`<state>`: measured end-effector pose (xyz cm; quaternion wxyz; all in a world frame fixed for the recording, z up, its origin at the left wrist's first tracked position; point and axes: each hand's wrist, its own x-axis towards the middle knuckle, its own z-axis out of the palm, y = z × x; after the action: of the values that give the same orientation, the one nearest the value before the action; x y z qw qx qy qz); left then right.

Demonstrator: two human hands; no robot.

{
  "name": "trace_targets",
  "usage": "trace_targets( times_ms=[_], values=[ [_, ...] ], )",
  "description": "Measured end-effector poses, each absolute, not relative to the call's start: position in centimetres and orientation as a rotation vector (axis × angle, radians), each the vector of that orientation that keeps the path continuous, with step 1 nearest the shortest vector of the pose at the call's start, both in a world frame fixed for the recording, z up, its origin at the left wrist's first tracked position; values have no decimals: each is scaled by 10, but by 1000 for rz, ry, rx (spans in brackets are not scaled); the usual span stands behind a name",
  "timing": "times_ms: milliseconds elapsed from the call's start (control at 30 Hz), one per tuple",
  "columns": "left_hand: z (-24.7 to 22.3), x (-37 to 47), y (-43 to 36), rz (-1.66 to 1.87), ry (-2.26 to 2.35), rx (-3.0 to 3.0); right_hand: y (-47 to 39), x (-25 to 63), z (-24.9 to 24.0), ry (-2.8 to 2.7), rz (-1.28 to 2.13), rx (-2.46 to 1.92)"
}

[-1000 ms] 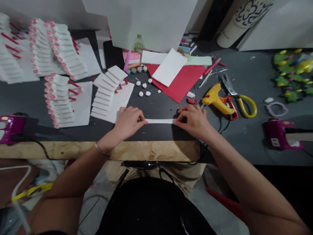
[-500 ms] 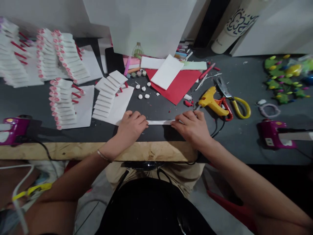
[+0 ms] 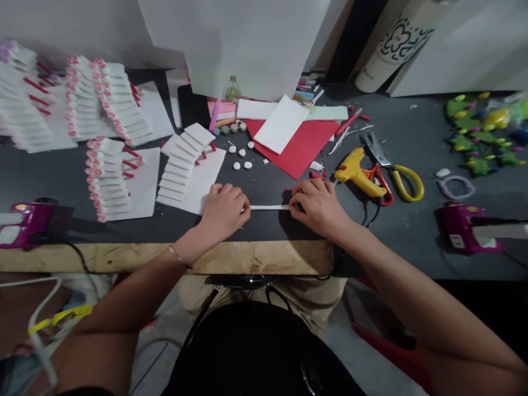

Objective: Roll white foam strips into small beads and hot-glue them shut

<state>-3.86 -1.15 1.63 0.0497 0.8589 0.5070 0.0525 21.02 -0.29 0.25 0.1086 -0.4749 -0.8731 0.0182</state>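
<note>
Dim, soft-shadowed view; edges bowed and blurry.

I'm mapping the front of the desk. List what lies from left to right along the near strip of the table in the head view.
Purple device → left hand → white strip → right hand → yellow glue gun → second purple device.

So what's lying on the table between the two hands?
In the head view, a thin white strip spans from left hand to right hand.
</note>
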Motion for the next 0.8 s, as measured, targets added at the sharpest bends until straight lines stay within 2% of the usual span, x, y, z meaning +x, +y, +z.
trace_targets(
  times_ms=[233, 433, 633, 800],
  values=[
    [27, -35, 1, 3, 1550, 2422, 2, 206, 13, -2658, -6, -1441],
    [26, -34, 1, -17, 1458, 2459, -7, 205, 1, -2627, -148, -1341],
    [16, -34, -5, 379, 1311, 2385, -5, 204, 3, -2537, -167, -1288],
    [23, -28, -2, 543, 1458, 2015, 4, 206, 17, -2509, -190, -1250]
  ],
)
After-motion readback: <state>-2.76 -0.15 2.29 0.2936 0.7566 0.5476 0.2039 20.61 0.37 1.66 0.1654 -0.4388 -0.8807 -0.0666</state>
